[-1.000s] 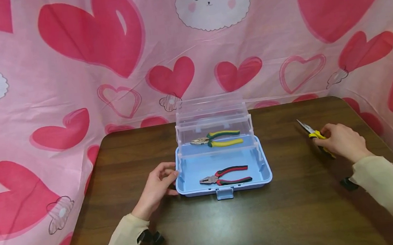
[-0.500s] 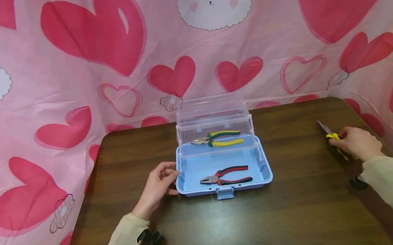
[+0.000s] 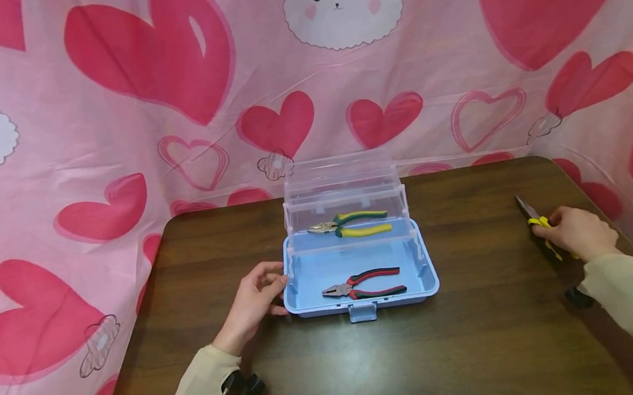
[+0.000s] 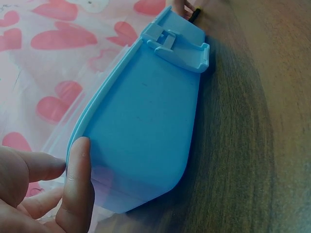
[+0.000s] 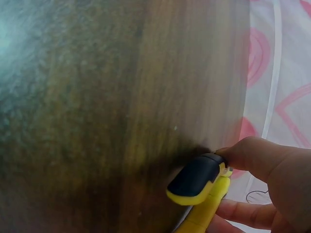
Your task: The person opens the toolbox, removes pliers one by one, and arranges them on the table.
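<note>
At the right of the head frame, the yellow-and-black pliers (image 3: 540, 222) sit pinched between my right hand's (image 3: 584, 233) thumb and fingers. Near the centre, my left hand (image 3: 253, 301) pinches the rim of the blue box (image 3: 351, 261), where red-and-black pliers (image 3: 362, 277) lie.

Toolbox (image 4: 141, 116) looks smooth plastic; table (image 3: 321, 369), glossy wood; backdrop (image 3: 256, 50), matt creased cloth; yellow-black pliers (image 5: 197, 179), metal and smooth plastic

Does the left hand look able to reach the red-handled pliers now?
Probably yes: nothing covers the red-handled pliers, though the left hand may first need to release the blue box.
</note>
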Tool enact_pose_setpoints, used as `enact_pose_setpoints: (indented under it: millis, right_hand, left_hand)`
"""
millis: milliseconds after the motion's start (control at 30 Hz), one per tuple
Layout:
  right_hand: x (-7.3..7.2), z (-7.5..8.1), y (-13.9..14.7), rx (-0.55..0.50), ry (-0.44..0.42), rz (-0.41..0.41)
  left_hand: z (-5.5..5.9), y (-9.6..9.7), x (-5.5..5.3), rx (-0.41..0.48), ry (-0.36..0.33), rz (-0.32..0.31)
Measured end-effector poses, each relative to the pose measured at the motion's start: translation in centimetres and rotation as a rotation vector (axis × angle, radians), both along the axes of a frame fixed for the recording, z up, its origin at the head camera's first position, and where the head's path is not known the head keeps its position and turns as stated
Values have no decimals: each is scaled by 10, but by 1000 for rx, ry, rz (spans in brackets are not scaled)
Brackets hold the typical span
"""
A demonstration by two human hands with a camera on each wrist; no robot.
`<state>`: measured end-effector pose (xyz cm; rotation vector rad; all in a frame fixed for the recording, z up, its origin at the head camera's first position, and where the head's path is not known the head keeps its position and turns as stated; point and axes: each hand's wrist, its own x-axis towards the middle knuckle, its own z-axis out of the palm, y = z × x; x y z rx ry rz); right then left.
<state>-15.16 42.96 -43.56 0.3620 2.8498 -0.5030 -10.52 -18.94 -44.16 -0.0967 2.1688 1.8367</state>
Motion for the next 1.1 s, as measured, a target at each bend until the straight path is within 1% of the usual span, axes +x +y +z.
enact_pose_setpoints:
  millis: [267,433,833,1100]
  right_hand:
    - [5,-7,2,-3,83,18]
    - [8,-8,1,-1,122,28]
    - [11,-5,-1,8,125,22]
    - [8,4,-12,28,151,34]
  left_hand:
    - [-1,-1,0,2,-2,8]
    - [-1,-1,0,6,1,6]
    - [0,0,0,13,3,12]
    - [0,0,0,5,3,5]
